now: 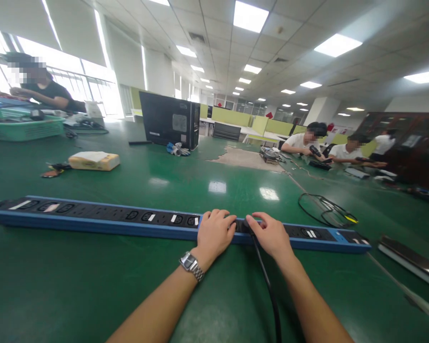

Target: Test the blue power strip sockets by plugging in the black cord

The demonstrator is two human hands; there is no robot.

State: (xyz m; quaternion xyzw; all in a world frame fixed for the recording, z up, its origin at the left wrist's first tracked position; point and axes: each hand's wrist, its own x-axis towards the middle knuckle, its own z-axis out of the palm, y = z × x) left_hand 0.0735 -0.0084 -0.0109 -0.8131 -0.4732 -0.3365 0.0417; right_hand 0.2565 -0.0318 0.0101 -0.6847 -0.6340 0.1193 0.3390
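Observation:
A long blue power strip (121, 226) with a black socket face lies across the green table in front of me. My left hand (215, 231), with a metal watch (192, 266) on its wrist, is wrapped over the strip near its middle and grips it. Just right of it, my right hand (270, 234) pinches a black plug (246, 226) at the socket face. A thick black cable (268, 281) runs from the plug down toward me between my forearms. My fingers partly hide the plug, so how deep it sits cannot be seen.
Beyond the strip are a tissue pack (94, 161), a black computer case (169, 119), gloves (178, 149) and a green basket (25, 127). A coiled cable (325, 209) and a dark flat bar (411, 261) lie to the right. Several people sit around the table.

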